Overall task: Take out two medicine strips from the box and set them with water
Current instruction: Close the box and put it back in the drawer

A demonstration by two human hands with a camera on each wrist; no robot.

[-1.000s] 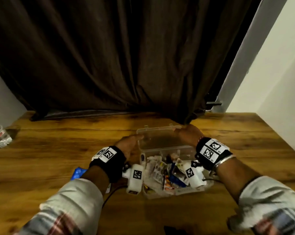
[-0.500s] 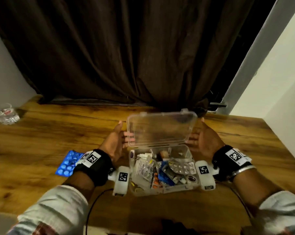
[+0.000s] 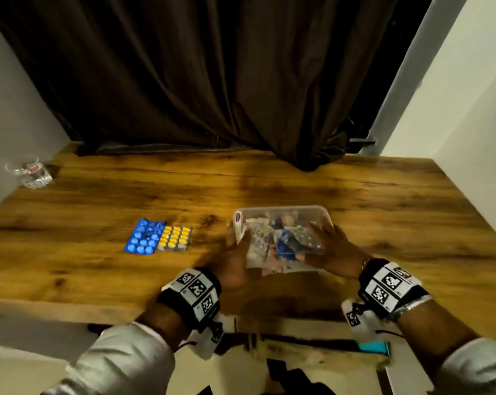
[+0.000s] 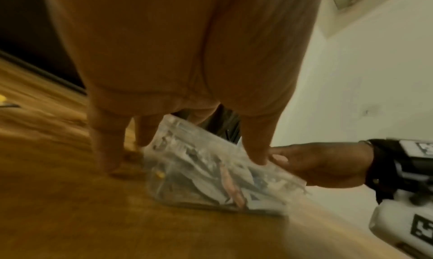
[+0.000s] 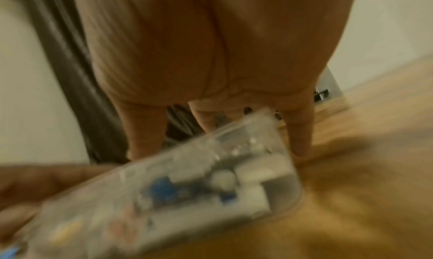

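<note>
A clear plastic medicine box [image 3: 281, 215], lid down and full of strips, sits tilted on the wooden table [image 3: 298, 181]. My left hand [image 3: 232, 258] grips its near left side, thumb on the lid and fingers [image 4: 105, 151] down beside it. Straight, spread fingers of my right hand [image 3: 332, 249] lie flat on the lid; the right wrist view shows the blurred box [image 5: 211, 179] under them. A blue strip [image 3: 144, 236] and a yellow strip [image 3: 175, 238] lie side by side on the table, left of the box. A glass [image 3: 30, 173] stands at the far left.
A dark curtain [image 3: 212, 81] hangs behind the table's far edge and white walls close in on both sides. Near my wrists runs the table's front edge [image 3: 70, 309]. Bare wood lies between the strips and the glass.
The lid, upright half a second ago, is now down on the box. Both hands have moved from beside the lid onto the box, and its near end has tilted up.
</note>
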